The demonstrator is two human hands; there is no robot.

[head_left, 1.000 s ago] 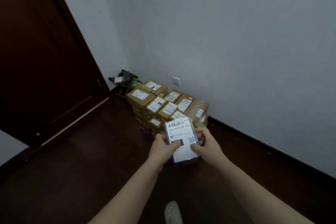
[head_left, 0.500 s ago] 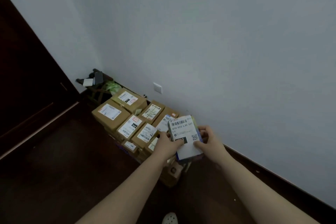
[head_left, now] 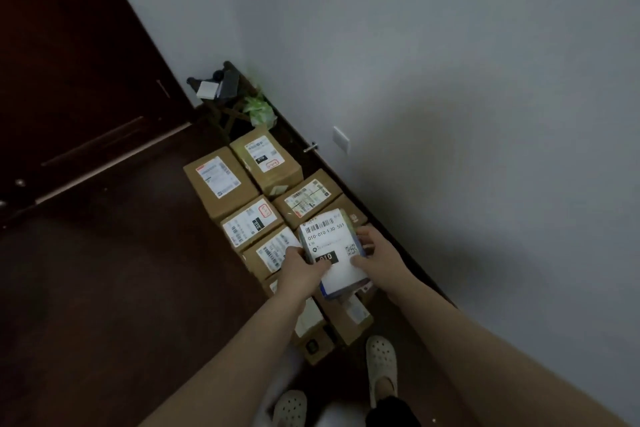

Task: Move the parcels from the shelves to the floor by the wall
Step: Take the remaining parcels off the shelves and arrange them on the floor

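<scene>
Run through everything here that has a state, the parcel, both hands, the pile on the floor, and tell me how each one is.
Labelled parcel, held in the air, label up, not yet set down.
Left hand, grips the parcel's left edge.
Right hand, grips its right edge.
Stacked parcels, closed, labels up, on the floor beside the wall.
Door, cannot tell whether open or shut.

White-labelled parcel [head_left: 332, 253]: label is showing a barcode, the code 010-010-L30-551, a black block reading 010, and a QR code. Far cardboard box [head_left: 266, 163] and middle cardboard box [head_left: 251, 224]: each is carrying a black tag reading 010. Other shipping labels: print is showing too small to read.
</scene>
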